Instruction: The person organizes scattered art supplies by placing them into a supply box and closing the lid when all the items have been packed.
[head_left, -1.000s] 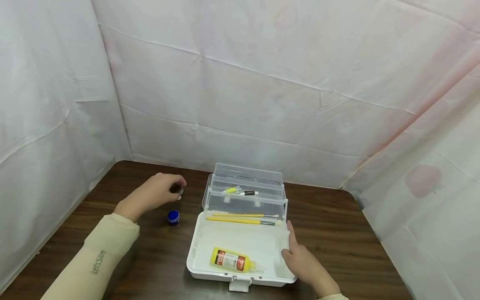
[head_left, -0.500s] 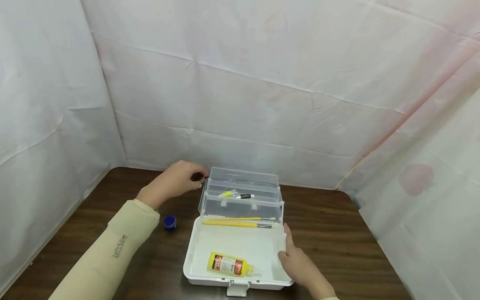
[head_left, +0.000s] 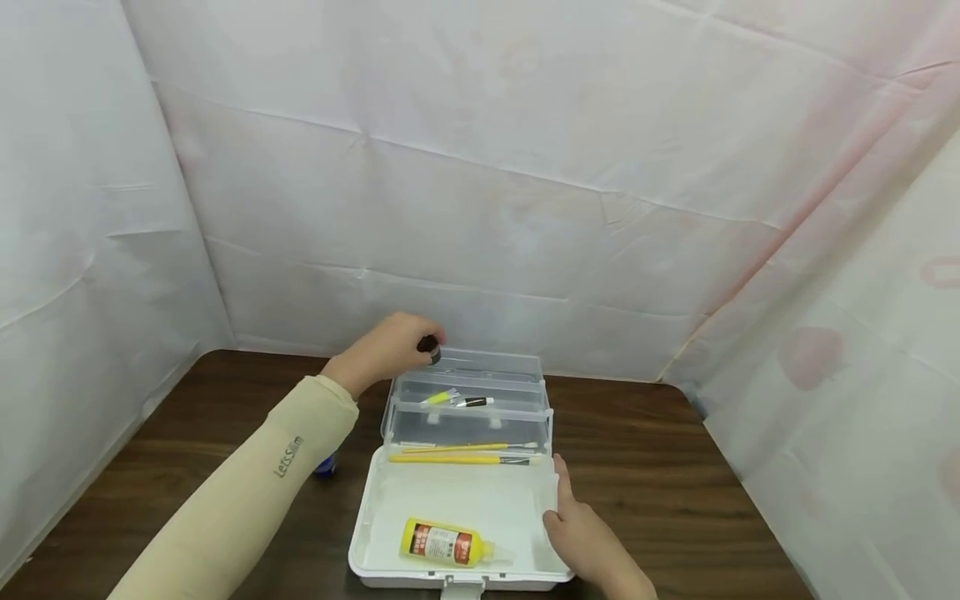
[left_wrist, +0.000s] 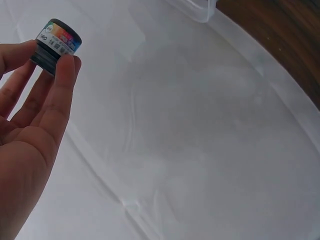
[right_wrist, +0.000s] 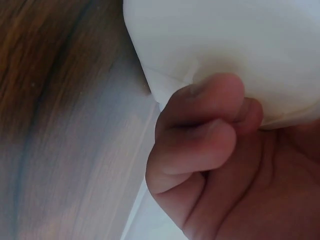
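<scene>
Small dark jar [left_wrist: 55,42] with colourful label, pinched above the clear box tray [head_left: 487,367].

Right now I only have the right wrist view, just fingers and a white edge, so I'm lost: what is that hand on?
Observer: The right hand grips the right rim of an open white storage box on the table.
Operator: Where's the other hand?
Observer: The left hand is above the box's clear back trays, pinching a small dark jar with a colourful label.
Operator: Anything inside the box?
Observer: A yellow glue bottle lies in the bottom; two yellow-handled brushes lie along the back.
</scene>
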